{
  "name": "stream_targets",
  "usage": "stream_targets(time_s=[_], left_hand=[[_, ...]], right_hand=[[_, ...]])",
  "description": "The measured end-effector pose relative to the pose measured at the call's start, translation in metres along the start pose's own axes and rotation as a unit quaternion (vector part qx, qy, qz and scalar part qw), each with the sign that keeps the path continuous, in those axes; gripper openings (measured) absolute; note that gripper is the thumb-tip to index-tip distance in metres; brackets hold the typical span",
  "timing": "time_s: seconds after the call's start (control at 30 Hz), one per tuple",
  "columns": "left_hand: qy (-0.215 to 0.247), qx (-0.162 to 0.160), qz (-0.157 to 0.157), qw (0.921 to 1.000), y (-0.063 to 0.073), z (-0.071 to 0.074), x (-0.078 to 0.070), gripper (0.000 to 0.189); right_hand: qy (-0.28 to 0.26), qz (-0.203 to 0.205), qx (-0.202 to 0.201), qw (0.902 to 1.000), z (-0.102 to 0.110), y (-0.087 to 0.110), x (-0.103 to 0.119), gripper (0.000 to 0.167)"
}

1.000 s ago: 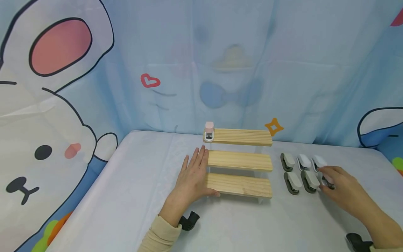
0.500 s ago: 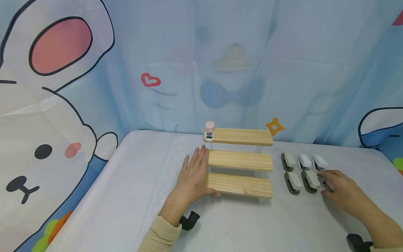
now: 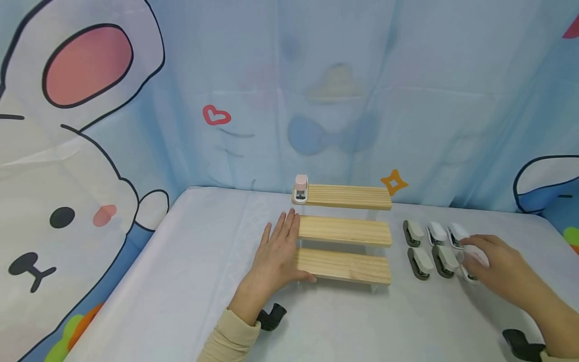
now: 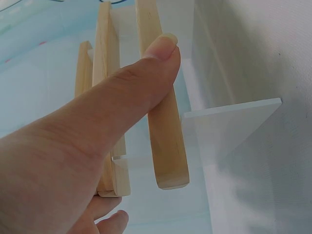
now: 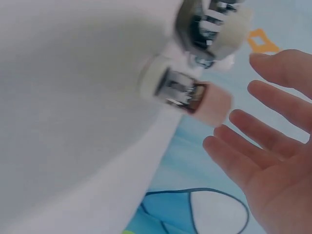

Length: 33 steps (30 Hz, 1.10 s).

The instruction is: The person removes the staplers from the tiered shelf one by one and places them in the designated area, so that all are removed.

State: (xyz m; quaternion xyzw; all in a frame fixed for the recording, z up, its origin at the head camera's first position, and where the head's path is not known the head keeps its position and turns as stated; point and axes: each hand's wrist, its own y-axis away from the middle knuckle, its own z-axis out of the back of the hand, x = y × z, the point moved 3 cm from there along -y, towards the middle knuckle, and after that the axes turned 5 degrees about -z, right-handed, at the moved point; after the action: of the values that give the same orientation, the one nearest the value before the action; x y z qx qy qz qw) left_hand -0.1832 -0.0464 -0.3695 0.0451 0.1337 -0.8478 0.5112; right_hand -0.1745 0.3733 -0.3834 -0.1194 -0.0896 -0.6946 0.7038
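Observation:
My left hand (image 3: pixel 278 256) rests with straight fingers along the left side of a three-tier wooden shelf (image 3: pixel 346 231). Its thumb (image 4: pixel 156 53) lies across the front edge of the lowest board. On the right, my right hand (image 3: pixel 502 271) hovers at a small pink-topped stapler (image 5: pixel 214 105), partly hidden under the fingers in the head view. The right wrist view shows the fingers spread and apart from this stapler, nothing between them. Beside it sit several small staplers with pale tops, including a grey-based stapler (image 3: pixel 445 260).
Another pink-topped stapler (image 3: pixel 300 188) stands at the left end of the top board. A white cloth covers the table (image 3: pixel 181 291), with a printed blue curtain (image 3: pixel 253 75) behind it. A clear support panel (image 4: pixel 234 122) holds up the shelf.
My right hand has lifted slightly and spread its fingers, so more of the pink-topped stapler under it shows. The left hand and the shelf have stayed put.

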Motion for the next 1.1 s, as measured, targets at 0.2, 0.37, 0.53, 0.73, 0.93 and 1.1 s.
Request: stream_targets(time_s=[0.2, 0.37, 0.53, 0.73, 0.93, 1.1], left_hand=[[-0.001, 0.001, 0.000, 1.0000, 0.001, 0.001, 0.000, 0.139], [-0.004, 0.003, 0.001, 1.0000, 0.000, 0.000, 0.000, 0.139], [-0.005, 0.003, 0.001, 1.0000, 0.000, 0.000, 0.000, 0.139], [-0.006, 0.001, -0.001, 1.0000, 0.001, 0.001, 0.000, 0.139], [-0.006, 0.002, 0.000, 1.0000, 0.001, 0.000, 0.000, 0.139], [-0.004, 0.002, -0.001, 1.0000, 0.000, 0.000, 0.000, 0.138]], right_hand=[[-0.004, 0.030, -0.057, 0.9979, 0.007, 0.000, 0.017, 0.044], [-0.006, 0.062, -0.100, 0.9930, 0.015, -0.001, 0.035, 0.042], [-0.009, 0.103, -0.142, 0.9846, 0.027, -0.001, 0.058, 0.041], [-0.013, 0.136, -0.165, 0.9768, 0.037, -0.004, 0.087, 0.043], [-0.019, 0.163, -0.168, 0.9721, 0.044, -0.008, 0.115, 0.044], [-0.023, 0.197, -0.175, 0.9643, 0.049, -0.010, 0.135, 0.047]])
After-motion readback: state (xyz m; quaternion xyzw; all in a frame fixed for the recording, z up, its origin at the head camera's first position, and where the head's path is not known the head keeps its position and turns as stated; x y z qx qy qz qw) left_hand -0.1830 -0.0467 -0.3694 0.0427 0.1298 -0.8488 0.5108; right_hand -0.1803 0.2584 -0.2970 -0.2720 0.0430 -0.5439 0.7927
